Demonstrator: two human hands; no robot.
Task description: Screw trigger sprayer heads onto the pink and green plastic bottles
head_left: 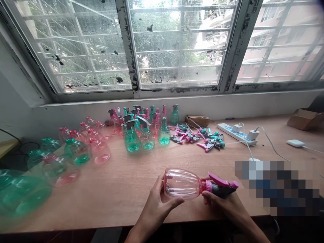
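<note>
Above the table's front edge, a clear pink spray bottle (182,183) lies sideways in both hands, its base to the left. My left hand (160,200) wraps round the base end, thumb along the near side. At the neck, my right hand (221,200) grips the pink collar of the black and pink spray head (222,187), which sits on the bottle's mouth. How tightly the collar is screwed on cannot be seen. The fingers behind the bottle are partly hidden.
Headless green and pink bottles (77,150) stand at left. Bottles with spray heads (131,138) are grouped mid-back, beside a pile of loose spray heads (199,136). To the right are a power strip (236,133) with cables, a cardboard box (306,118) and a blurred-out patch.
</note>
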